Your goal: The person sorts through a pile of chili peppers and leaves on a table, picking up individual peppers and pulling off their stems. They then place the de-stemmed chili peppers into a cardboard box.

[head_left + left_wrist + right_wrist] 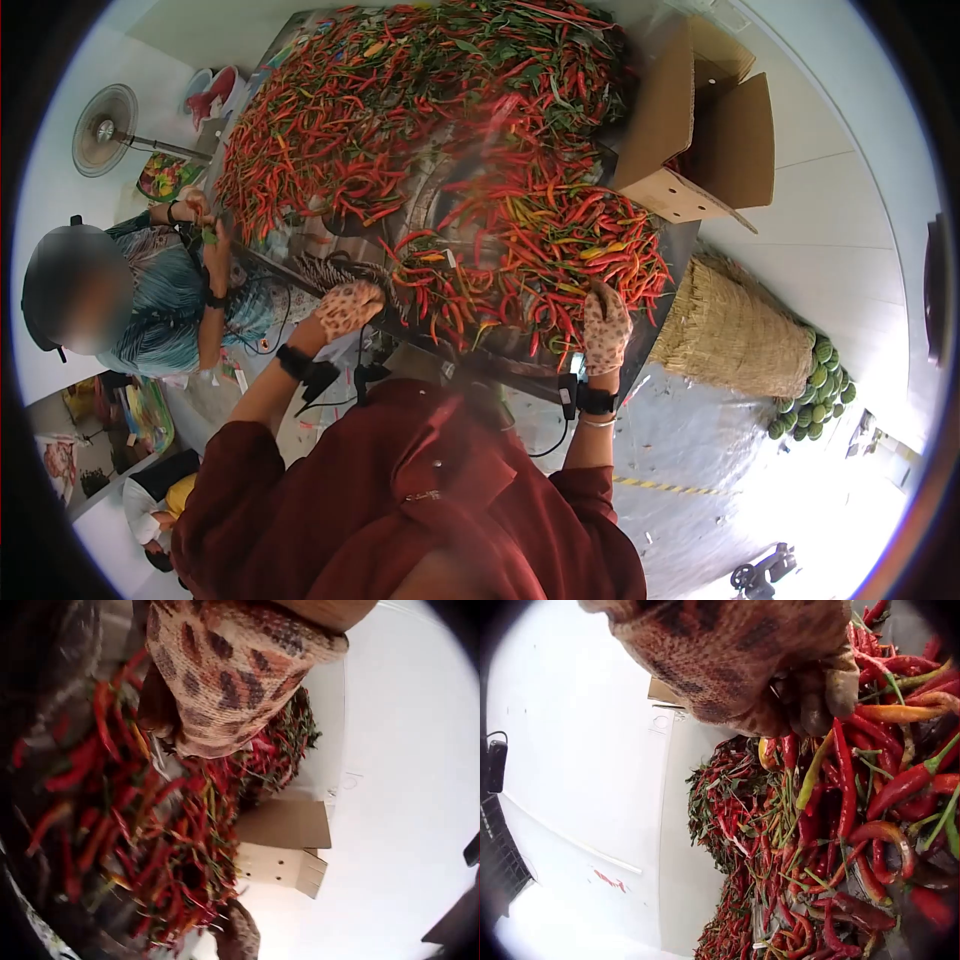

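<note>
While my right hand (605, 325) sits at the near edge of the chillies (540, 250), its gloved fingertips (829, 694) are curled in and pinching a few of them, red pods with green stalks hanging down from the grip. My left hand (348, 308), gloved too, rests at the near left edge of the heap with its fingers bent in among the pods, but I cannot tell whether it actually holds any. The rest of the heap spreads away from both hands across the table (470, 358), with a cardboard box (700, 140) beyond my right hand. I judge these pods light, thin-skinned and bendy, a little waxy, so they may slide in the glove. They also tangle by their stalks, so one lifted could drag its neighbours. The best hold, I think, is near the stalk end, which is firmer, rather than squeezing the soft body, which could split
</note>
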### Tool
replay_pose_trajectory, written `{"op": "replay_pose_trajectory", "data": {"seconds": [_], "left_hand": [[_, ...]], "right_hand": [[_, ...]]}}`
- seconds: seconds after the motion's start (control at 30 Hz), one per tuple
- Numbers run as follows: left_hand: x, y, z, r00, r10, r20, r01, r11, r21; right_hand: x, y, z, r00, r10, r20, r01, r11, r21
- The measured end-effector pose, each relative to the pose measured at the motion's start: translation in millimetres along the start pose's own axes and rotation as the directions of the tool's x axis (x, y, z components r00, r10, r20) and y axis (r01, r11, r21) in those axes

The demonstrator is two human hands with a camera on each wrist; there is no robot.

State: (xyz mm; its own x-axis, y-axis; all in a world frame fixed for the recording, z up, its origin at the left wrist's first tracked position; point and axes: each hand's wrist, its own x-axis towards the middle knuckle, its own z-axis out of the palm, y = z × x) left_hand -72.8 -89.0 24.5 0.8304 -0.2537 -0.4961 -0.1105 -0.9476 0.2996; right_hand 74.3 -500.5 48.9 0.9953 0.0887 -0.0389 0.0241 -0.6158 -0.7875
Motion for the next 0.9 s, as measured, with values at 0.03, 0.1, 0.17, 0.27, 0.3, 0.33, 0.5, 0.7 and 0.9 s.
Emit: {"op": "replay_pose_trajectory", "data": {"seconds": [0.03, 0.1, 0.17, 0.27, 0.3, 0.33, 0.5, 0.7, 0.9], "left_hand": [[-9, 2, -14, 0.967, -0.07, 0.245, 0.067, 0.998, 0.02], [-24, 2, -20, 0.941, -0.124, 0.313, 0.131, 0.991, 0.001], [-39, -9, 3, 0.982, -0.105, 0.157, 0.104, 0.994, 0.017], [-4, 17, -35, 1.0, -0.002, 0.002, 0.003, 0.995, -0.105], [13, 27, -38, 0.995, 0.033, -0.096, -0.055, 0.97, -0.236], [32, 40, -41, 0.979, 0.056, -0.197, -0.125, 0.926, -0.356], [155, 113, -36, 0.911, 0.205, -0.357, -0.402, 0.632, -0.662], [213, 189, -78, 0.953, 0.173, -0.251, -0.258, 0.895, -0.363], [223, 182, -73, 0.947, 0.186, -0.263, -0.28, 0.88, -0.385]], "right_hand": [[2, -1, 2, 1.0, 0.0, 0.001, 0.0, 1.0, -0.002], [6, -3, 6, 1.0, -0.024, -0.006, 0.024, 0.999, 0.028], [11, -5, 6, 0.999, -0.031, 0.006, 0.031, 0.999, 0.015], [15, -11, 6, 0.999, -0.029, 0.02, 0.029, 1.0, 0.01], [16, -12, 6, 1.0, -0.018, 0.021, 0.018, 1.0, 0.016], [16, -12, 6, 0.999, -0.023, 0.025, 0.022, 1.0, 0.014], [21, -32, 2, 0.997, -0.048, -0.056, 0.046, 0.998, -0.039], [38, -20, 0, 1.0, -0.015, -0.007, 0.013, 0.977, -0.211], [40, 1, 7, 0.996, -0.085, -0.031, 0.076, 0.975, -0.209]]}}
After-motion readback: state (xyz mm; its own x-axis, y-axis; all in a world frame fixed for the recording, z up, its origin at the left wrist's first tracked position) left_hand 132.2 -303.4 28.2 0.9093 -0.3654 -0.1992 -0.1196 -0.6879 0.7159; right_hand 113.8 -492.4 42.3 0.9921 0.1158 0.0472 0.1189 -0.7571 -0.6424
